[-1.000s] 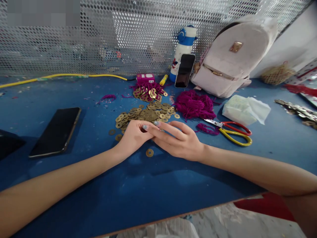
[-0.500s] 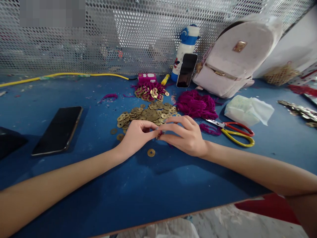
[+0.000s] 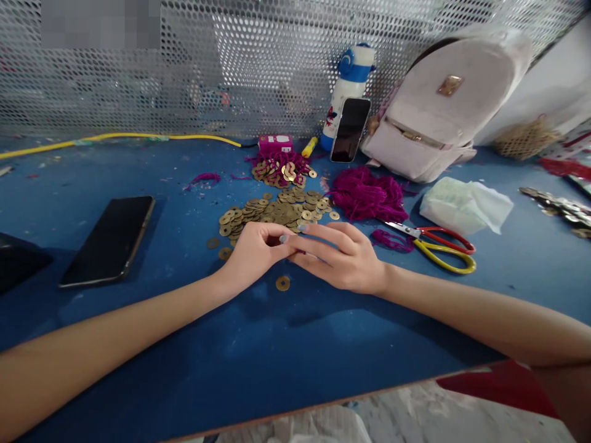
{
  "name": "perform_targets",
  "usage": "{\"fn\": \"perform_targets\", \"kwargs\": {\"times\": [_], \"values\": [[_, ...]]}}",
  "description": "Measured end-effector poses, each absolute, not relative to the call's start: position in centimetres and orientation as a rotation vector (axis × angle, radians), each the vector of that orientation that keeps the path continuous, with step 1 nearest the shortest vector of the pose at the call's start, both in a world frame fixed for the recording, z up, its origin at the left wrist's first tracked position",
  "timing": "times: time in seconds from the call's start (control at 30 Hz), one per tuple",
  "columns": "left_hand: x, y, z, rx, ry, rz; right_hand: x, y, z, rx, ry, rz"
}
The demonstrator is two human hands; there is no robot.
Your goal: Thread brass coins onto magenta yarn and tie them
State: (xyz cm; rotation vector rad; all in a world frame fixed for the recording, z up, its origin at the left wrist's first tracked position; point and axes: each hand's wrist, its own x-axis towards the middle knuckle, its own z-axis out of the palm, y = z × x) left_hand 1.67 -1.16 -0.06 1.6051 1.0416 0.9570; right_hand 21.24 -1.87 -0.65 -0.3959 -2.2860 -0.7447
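Resting both forearms on the blue table (image 3: 277,363), I am holding my hands together just in front of a heap of brass coins (image 3: 277,212). My left hand (image 3: 253,252) is curling loosely shut, thumb and fingertips gathered to a point, while my right hand (image 3: 344,258) is lying with its fingers stretched almost flat, their tips crossing over the left ones. Whatever may be sitting between the fingertips is hidden, so I cannot tell whether either hand is gripping anything. A single coin (image 3: 282,283) is lying on the table just below the spot where my hands are meeting, apart from the heap, and two loose coins (image 3: 219,248) are lying just to the left of my left hand. Behind the heap, a smaller cluster of coins tangled in magenta thread (image 3: 279,172) is sitting near a pink box (image 3: 275,144). A bundle of magenta yarn (image 3: 367,195) is lying to the right of the heap, with scissors (image 3: 434,243) just beyond my right hand. A dark phone (image 3: 111,240) is lying flat well off to the left. At the back, another phone (image 3: 349,129) is leaning against a white and blue bottle (image 3: 348,86), beside a pale backpack (image 3: 443,104).
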Motion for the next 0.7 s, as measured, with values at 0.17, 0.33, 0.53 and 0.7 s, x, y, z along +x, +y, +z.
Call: {"fn": "perform_targets", "kwargs": {"times": [0.17,0.33,0.53,0.7], "values": [[1.75,-1.14,-0.10,1.611,1.031,0.937,21.29,-2.23,-0.18,-0.365,-2.311,-0.752],[1.62,-1.08,-0.32,1.607,1.020,0.943,21.26,-2.15,-0.04,-0.335,-2.284,-0.739],[1.57,-1.06,-0.23,1.634,1.048,0.928,21.17,-2.09,0.05,-0.361,-2.230,-0.785],[1.71,-1.20,0.01,1.666,1.097,0.966,20.83,-2.16,-0.10,-0.453,-2.315,-0.954]]}}
